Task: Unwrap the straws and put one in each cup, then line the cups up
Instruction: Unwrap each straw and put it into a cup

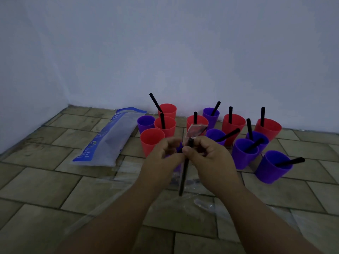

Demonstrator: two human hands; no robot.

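Note:
Both hands meet in the middle of the view, over the tiled floor. My right hand (207, 153) pinches a black straw (184, 173) near its top; the straw hangs down, still in its clear wrapper (195, 130), whose loose end sticks up above the fingers. My left hand (165, 153) pinches the wrapper beside it. Behind them stand several red and purple cups. Most hold a black straw, such as the near right purple cup (269, 171). A red cup (151, 140) and a purple cup (145, 122) on the left hold none. Another purple cup is partly hidden behind my hands.
A blue and clear straw bag (108, 138) lies flat on the floor left of the cups. Crumpled clear wrappers (203, 204) lie on the tiles under my arms. A pale wall (165, 52) runs right behind the cups and along the left.

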